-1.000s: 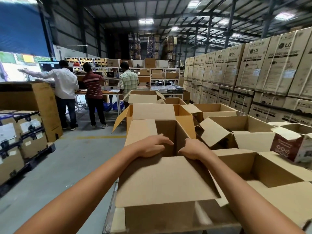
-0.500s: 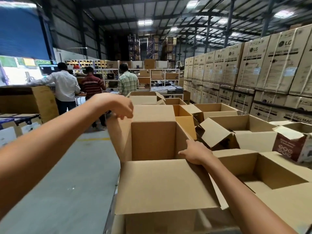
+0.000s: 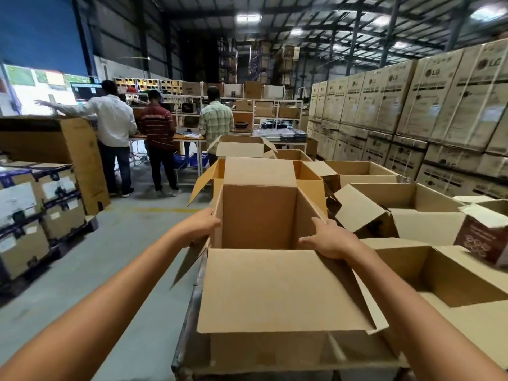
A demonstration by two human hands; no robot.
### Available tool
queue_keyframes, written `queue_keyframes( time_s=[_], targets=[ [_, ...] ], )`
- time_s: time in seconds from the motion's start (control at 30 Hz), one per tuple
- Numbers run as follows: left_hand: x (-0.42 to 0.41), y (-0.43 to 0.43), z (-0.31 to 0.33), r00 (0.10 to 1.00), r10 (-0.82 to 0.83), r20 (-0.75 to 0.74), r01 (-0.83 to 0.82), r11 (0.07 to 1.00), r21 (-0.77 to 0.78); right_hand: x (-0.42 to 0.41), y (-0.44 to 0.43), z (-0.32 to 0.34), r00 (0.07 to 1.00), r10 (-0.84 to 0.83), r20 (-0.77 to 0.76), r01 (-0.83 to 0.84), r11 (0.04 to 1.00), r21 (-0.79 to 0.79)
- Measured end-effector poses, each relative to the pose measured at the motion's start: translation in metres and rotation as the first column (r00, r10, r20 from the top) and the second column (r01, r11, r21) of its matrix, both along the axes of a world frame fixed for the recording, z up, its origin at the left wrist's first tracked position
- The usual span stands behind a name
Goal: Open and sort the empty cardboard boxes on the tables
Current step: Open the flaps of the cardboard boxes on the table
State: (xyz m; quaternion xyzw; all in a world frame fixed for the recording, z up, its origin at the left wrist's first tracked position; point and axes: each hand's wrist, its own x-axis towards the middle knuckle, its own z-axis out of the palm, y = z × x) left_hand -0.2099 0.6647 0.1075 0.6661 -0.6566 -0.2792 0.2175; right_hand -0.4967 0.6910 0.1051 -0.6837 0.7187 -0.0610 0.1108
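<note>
In the head view the box [image 3: 258, 215] was held at both sides: its left wall was gripped by the left hand [image 3: 198, 225], its right rim by the right hand [image 3: 331, 239]. Its flaps [image 3: 275, 290] were spread, so an even, two-sided lift was judged best, open boxes [image 3: 412, 215] lying just right of the right hand.

The plain brown open box [image 3: 261, 224] stands upright at the table's near edge. Its near flap [image 3: 280, 290] is folded out flat, its far flap [image 3: 259, 171] stands up and its left flap [image 3: 189, 259] hangs outward. The left hand [image 3: 198, 224] grips its left wall and the right hand [image 3: 330, 239] its right rim. Just right of it sits a wider open box [image 3: 453, 281]. Behind and to its right another open box [image 3: 406, 204] lies tilted. Directly behind it stands an orange-lined box [image 3: 309, 178], flaps spread.
</note>
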Motion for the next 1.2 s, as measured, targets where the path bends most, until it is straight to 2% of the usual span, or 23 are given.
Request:
queue_keyframes(
  time_s=[0.1,0.2,0.37,0.47,0.77,0.9,1.03,1.2],
  targets=[
    [-0.003,-0.018,0.004,0.994,-0.05,0.093,0.064,0.987,-0.148,-0.005,-0.018,0.004,0.998,0.06,-0.022,-0.059,0.997,0.041],
    [-0.009,-0.052,0.004,0.972,-0.066,0.226,0.136,0.94,-0.312,-0.004,-0.047,0.006,0.991,0.125,-0.04,-0.125,0.992,-0.003],
    [-0.026,-0.128,-0.005,0.845,-0.025,0.534,0.196,0.943,-0.267,0.0,-0.119,0.004,0.981,0.183,-0.063,-0.188,0.979,-0.083],
    [-0.03,-0.165,-0.004,0.788,-0.028,0.615,0.2,0.957,-0.212,0.01,-0.166,0.004,0.971,0.218,-0.094,-0.226,0.971,-0.079],
    [-0.033,-0.231,-0.013,0.785,-0.084,0.614,0.111,0.994,-0.005,0.015,-0.253,-0.012,0.957,0.201,-0.209,-0.201,0.979,0.022],
    [-0.036,-0.239,-0.018,0.786,-0.067,0.614,0.097,0.995,-0.016,0.015,-0.262,-0.016,0.961,0.185,-0.206,-0.182,0.983,0.034],
    [-0.035,-0.228,-0.016,0.805,-0.037,0.592,0.095,0.993,-0.066,0.017,-0.252,-0.011,0.975,0.171,-0.139,-0.178,0.983,-0.038],
    [-0.022,-0.193,-0.003,0.891,0.052,0.451,0.04,0.98,-0.193,0.022,-0.219,0.007,0.976,0.185,-0.111,-0.196,0.976,-0.091]
  ],
)
